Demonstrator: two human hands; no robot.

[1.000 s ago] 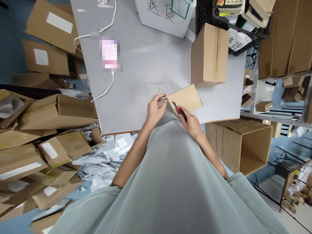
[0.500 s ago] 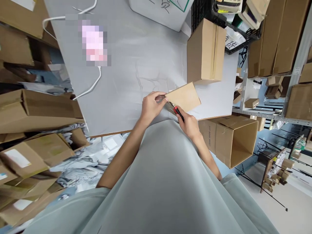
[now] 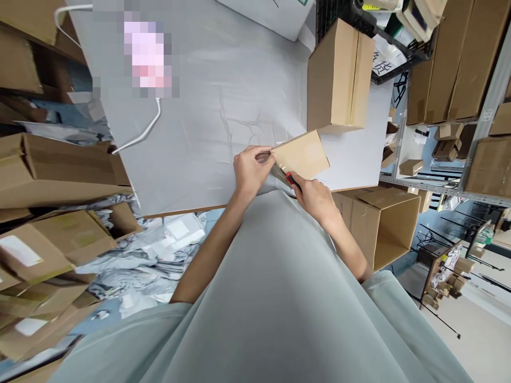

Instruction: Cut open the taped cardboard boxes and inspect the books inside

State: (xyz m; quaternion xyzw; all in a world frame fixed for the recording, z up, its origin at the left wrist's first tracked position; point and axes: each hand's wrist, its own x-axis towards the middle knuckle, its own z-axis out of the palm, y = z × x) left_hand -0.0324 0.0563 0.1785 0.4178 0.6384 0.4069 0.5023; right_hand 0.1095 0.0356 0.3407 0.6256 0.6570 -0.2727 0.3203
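A small flat cardboard box (image 3: 303, 154) lies tilted at the near edge of the grey table (image 3: 207, 122). My left hand (image 3: 250, 169) is closed in a pinch on the box's left end. My right hand (image 3: 315, 196) is closed round a red and black utility knife (image 3: 291, 179), whose tip sits against the box's near edge. Most of the knife is hidden by my fingers and the box.
A taller sealed cardboard box (image 3: 339, 77) stands just behind the small one. A white cable (image 3: 138, 139) trails across the table's left side. An open empty carton (image 3: 389, 223) sits on the floor at right. Stacked boxes (image 3: 59, 170) and grey mailer bags (image 3: 139, 266) crowd the left.
My right hand has drawn the knife nearer along the box's edge, so less of the knife shows. The left hand keeps its pinch on the box. The view has shifted slightly.
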